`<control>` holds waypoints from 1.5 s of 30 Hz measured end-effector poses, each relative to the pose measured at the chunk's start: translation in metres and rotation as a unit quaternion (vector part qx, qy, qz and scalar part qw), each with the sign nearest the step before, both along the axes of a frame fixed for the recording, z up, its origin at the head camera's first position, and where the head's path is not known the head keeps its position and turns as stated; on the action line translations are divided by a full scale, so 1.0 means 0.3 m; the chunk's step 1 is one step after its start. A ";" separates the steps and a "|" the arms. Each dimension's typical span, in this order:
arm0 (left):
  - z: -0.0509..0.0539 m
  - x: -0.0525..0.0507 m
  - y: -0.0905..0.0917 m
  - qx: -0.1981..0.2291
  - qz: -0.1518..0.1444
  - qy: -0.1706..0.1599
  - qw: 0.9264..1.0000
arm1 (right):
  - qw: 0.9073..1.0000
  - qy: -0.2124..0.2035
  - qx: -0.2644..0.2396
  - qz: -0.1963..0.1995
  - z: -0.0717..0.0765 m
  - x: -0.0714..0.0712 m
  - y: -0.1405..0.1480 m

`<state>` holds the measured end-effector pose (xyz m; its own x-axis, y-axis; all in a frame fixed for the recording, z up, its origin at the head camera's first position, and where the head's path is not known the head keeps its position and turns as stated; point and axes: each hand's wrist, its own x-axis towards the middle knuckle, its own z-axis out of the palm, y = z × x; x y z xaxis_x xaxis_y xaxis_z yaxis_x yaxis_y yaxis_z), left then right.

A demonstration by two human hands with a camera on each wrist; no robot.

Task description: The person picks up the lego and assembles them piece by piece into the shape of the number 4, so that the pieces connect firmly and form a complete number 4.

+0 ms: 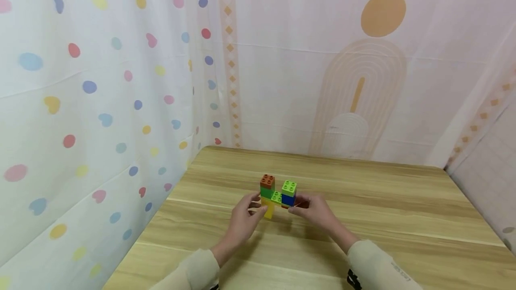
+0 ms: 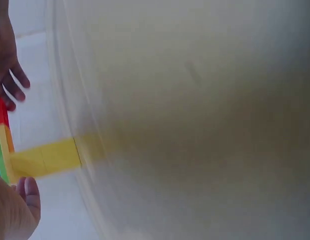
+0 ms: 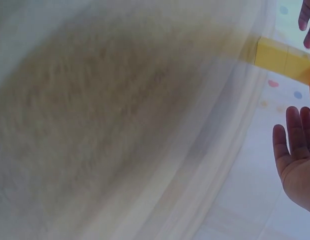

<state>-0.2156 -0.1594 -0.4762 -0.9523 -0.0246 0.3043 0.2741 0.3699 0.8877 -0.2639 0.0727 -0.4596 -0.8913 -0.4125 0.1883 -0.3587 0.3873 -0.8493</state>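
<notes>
A toy building-brick structure stands on the table, borne by a yellow brick column (image 1: 269,212). On its left a brown brick (image 1: 267,180) tops a green brick (image 1: 266,192). To the right, a lime brick (image 1: 289,186) sits on a blue brick (image 1: 288,199). A low lime piece (image 1: 277,197) bridges the two stacks, and a red brick (image 2: 2,113) shows underneath. My left hand (image 1: 243,215) grips the left side near the column's top, thumb in front. My right hand (image 1: 316,209) pinches the right end around the blue and red bricks; its far fingertips are partly hidden.
The wood-grain table (image 1: 387,205) extends around the structure. Behind it hangs a pale curtain (image 1: 278,93) with arch patterns; a dotted curtain (image 1: 101,147) runs along the left side.
</notes>
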 end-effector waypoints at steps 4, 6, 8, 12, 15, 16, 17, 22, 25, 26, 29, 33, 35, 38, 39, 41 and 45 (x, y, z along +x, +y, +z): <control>-0.010 0.035 0.027 0.031 -0.015 -0.012 0.999 | 1.000 0.010 0.000 -0.016 -0.008 0.014 -0.013; -0.012 0.052 0.042 0.048 -0.019 -0.016 0.999 | 1.000 0.017 -0.001 -0.018 -0.011 0.022 -0.021; -0.013 0.067 0.057 0.056 -0.025 -0.017 0.998 | 0.999 0.026 0.000 -0.019 -0.012 0.030 -0.031; -0.008 0.088 0.082 0.050 -0.044 -0.030 0.997 | 0.999 0.031 0.005 -0.022 -0.009 0.047 -0.049; -0.004 0.090 0.089 0.046 -0.045 -0.035 0.997 | 0.999 0.033 0.005 -0.017 -0.008 0.057 -0.058; -0.002 0.089 0.090 0.049 -0.046 -0.037 0.997 | 0.999 0.036 0.005 -0.009 -0.010 0.061 -0.060; -0.002 0.086 0.091 0.054 -0.048 -0.037 0.997 | 0.999 0.040 0.006 -0.002 -0.012 0.064 -0.062; -0.006 0.072 0.086 0.088 -0.069 -0.040 0.993 | 0.997 0.060 0.002 0.038 -0.023 0.077 -0.086; -0.013 0.057 0.083 0.108 -0.072 -0.043 0.991 | 0.997 0.072 0.001 0.038 -0.025 0.079 -0.107; -0.015 0.050 0.083 0.111 -0.068 -0.044 0.991 | 0.996 0.080 0.002 0.036 -0.026 0.079 -0.113; -0.015 0.031 0.083 0.121 -0.052 -0.047 0.990 | 0.996 0.085 -0.002 0.027 -0.022 0.077 -0.127; -0.004 0.009 0.082 0.117 -0.031 -0.058 0.991 | 0.997 0.072 -0.001 0.029 -0.009 0.074 -0.137; 0.007 0.001 0.078 0.102 -0.019 -0.059 0.993 | 0.998 0.063 0.006 0.031 -0.002 0.068 -0.138; 0.026 -0.013 0.071 0.086 -0.007 -0.059 0.995 | 0.999 0.051 0.008 0.007 0.008 0.050 -0.133; 0.032 -0.018 0.067 0.083 -0.005 -0.060 0.995 | 0.999 0.048 0.007 -0.008 0.011 0.040 -0.130; 0.041 -0.030 0.059 0.083 -0.004 -0.064 0.995 | 0.998 0.043 -0.001 -0.042 0.020 0.015 -0.123; 0.051 -0.051 0.038 0.086 -0.018 -0.079 0.993 | 0.998 0.026 -0.012 -0.057 0.036 -0.039 -0.110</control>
<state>-0.2310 -0.1479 -0.4608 -0.9889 -0.0279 0.1458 0.1373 0.2025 0.9696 -0.2755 0.0397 -0.4488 -0.9209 -0.3041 0.2440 -0.3574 0.4080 -0.8401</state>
